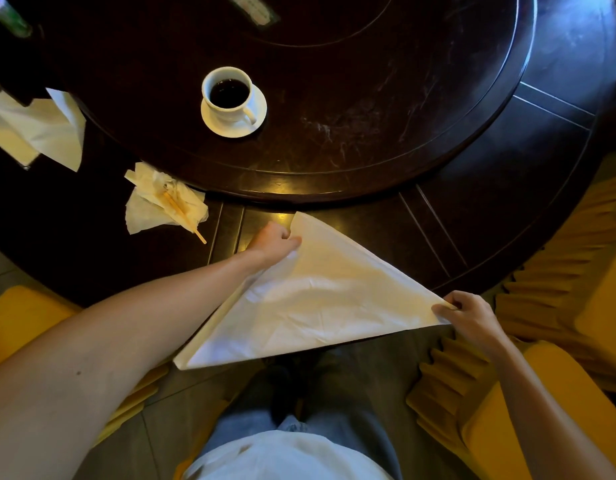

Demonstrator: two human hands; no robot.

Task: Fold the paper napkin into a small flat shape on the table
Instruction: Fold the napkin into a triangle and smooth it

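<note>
— Napkin (310,299): how is it held?

— It is folded into a white triangle and stretched between the two hands. Its far corner is pinched by the fingers (292,242) of the left hand (273,245), which are closed on the cloth. Its right corner is gripped by the closed fingers (445,308) of the right hand (471,318).

— Where is it placed?

— The far part is spread over the near edge of the dark counter (420,237). The third corner hangs free past that edge, below the left forearm and above the floor. Whether the far part is touching the wood cannot be told.

— What is seen beyond the left fingers?

— A white cup (230,93) filled with dark liquid is set on a white saucer (254,124), well apart from the fingers, on the raised round centre of the counter. Further left of the left fingers, a crumpled tissue (154,202) is laid on the counter with a thin stick (185,216) across it. Further left again, more white napkins (46,126) are seen at the edge of the view.

— And nearer than the fingers?

— Blue trousers (334,410) and a white shirt (285,459) are seen at the bottom. Yellow chair covers (500,410) are seen to the right of the right fingers and under the left arm.
</note>
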